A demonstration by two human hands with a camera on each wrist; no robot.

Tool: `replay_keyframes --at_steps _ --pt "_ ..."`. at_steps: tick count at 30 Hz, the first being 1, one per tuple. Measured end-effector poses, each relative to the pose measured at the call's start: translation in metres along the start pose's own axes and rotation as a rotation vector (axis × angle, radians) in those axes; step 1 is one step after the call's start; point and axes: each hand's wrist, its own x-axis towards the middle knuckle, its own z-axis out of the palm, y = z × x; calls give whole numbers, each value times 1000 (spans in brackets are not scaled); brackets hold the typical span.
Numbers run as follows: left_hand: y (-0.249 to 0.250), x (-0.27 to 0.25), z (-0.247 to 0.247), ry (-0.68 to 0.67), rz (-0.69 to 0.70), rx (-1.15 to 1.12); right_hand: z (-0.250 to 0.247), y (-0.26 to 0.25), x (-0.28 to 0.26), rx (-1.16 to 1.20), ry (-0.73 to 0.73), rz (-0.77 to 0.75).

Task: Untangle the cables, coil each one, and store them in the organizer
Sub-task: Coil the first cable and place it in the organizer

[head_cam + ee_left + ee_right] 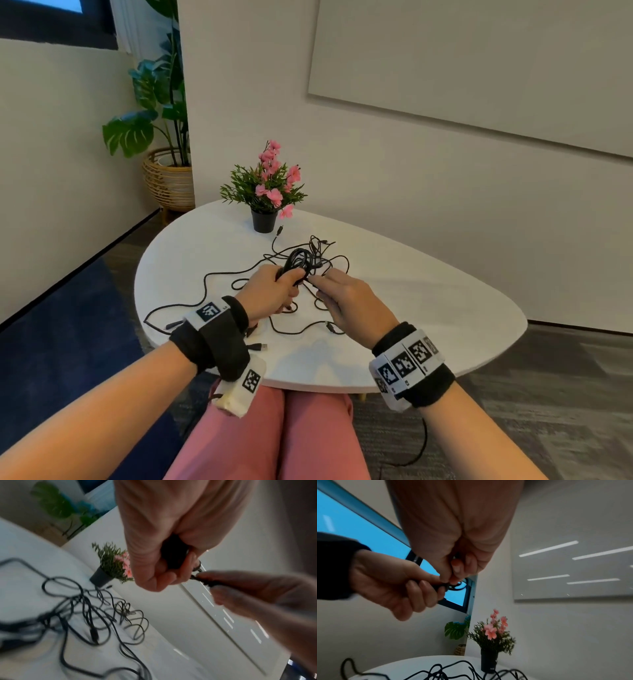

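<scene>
A small coil of black cable (298,257) is held above the white table (428,301). My left hand (274,291) grips the coil in its curled fingers (154,577). My right hand (342,294) pinches the coil's loose end (204,580) between thumb and fingers, right beside the left hand (399,585). Under both hands a tangle of black cables (239,298) sprawls over the table, with a USB plug (260,346) near the front edge and another plug (280,230) by the flower pot. No organizer is in view.
A black pot of pink flowers (265,205) stands at the table's back edge, just behind the cables. A large green plant in a wicker basket (169,178) stands on the floor at the back left. A wall runs behind the table.
</scene>
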Motion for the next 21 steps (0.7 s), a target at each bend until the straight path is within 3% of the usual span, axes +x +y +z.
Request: replay_keyframes --at_steps 4,9,14,18,21 --pt "-2 4 3 46 122 281 -6 -10 -5 -106 -8 -56" --pt "-4 -4 7 55 320 605 -12 -10 -6 78 17 -10" --pt "-18 -7 6 -159 326 772 -8 -10 -4 332 19 215" --pt "-17 -5 12 -177 356 799 -5 -5 -4 619 223 467" --pt "-13 0 16 -165 399 785 -3 -6 -4 664 354 562"
